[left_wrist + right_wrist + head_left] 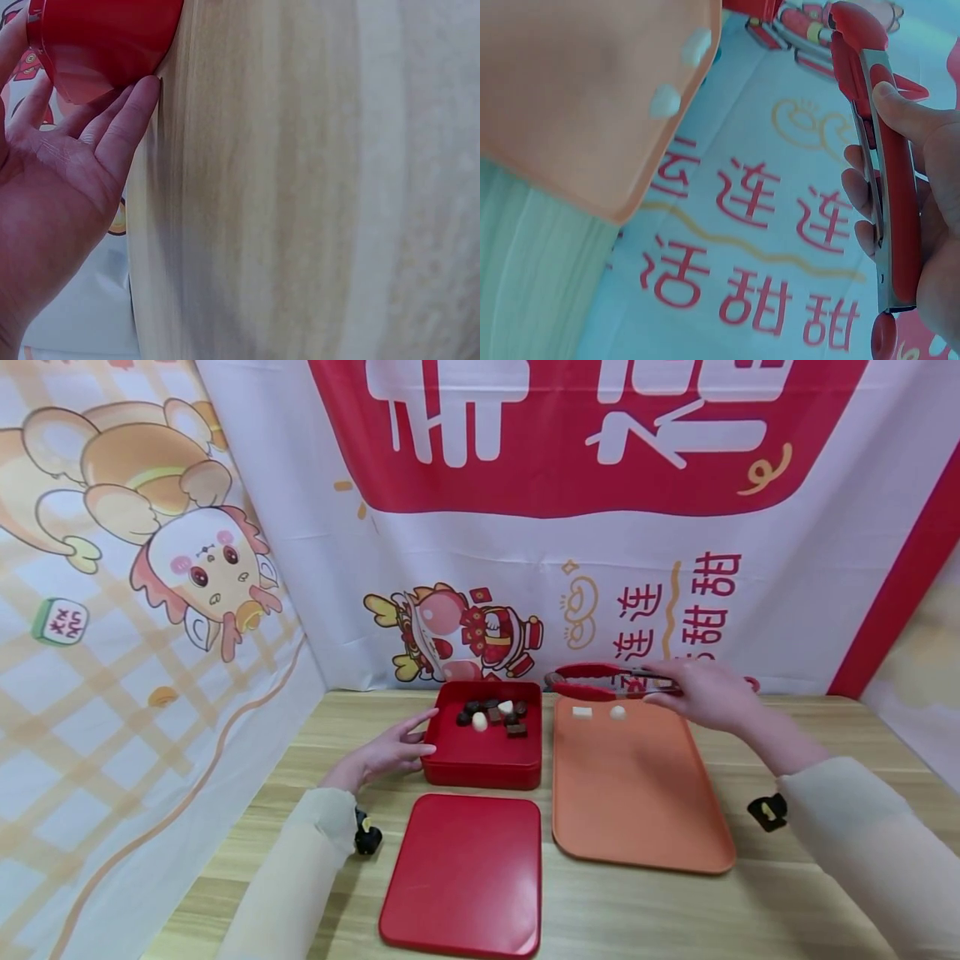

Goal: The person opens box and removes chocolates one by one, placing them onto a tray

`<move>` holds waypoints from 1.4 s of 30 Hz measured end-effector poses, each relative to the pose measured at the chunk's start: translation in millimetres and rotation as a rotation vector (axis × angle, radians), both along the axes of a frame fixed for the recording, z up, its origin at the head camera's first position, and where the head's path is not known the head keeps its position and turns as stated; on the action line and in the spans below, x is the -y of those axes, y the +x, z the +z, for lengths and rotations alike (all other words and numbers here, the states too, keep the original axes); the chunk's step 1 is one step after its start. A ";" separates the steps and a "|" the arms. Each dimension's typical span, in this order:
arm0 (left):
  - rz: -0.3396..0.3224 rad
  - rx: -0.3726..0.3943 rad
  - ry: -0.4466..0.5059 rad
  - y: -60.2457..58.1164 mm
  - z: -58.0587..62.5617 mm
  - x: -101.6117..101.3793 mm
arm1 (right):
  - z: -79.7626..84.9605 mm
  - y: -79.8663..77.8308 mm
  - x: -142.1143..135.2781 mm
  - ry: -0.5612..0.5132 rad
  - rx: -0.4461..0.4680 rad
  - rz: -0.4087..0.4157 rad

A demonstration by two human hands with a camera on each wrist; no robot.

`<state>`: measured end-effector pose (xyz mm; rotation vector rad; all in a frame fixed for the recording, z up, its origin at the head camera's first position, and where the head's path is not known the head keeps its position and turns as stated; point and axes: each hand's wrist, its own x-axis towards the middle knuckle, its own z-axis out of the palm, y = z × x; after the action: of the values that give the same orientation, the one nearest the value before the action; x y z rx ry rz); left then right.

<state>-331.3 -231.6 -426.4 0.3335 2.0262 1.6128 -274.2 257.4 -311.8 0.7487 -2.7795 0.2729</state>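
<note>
So the red-and-silver tongs [591, 693] are hanging sideways around the orange tray's [637, 802] far end, with a small dark piece [553, 679] at the tips. Two little white pieces [618, 712] sit on that tray, and the open red box [468, 752] just beside it has dark, brown and white chocolates [494, 716] bunched toward the back.

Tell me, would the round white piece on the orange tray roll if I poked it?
The round white piece might roll or wobble, since its sides look rounded. A gentle poke probably wouldn't send it off the orange tray, whose edge looks raised. It's likely light, being so small compared with the red tongs.
</note>
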 end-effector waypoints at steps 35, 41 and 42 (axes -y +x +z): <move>-0.004 -0.003 0.006 1.2 1.1 -0.3 | -4.6 23.0 -99.9 0.082 0.131 -0.180; 0.004 0.013 0.033 2.2 1.5 -0.8 | -13.0 21.4 -111.1 0.094 0.189 -0.199; 0.006 0.016 0.038 2.4 1.1 -0.8 | -15.2 20.8 -112.5 0.096 0.195 -0.200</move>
<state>-328.9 -230.8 -425.2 0.3283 1.9884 1.6542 -253.4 369.9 -327.0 0.4809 -3.0429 0.1845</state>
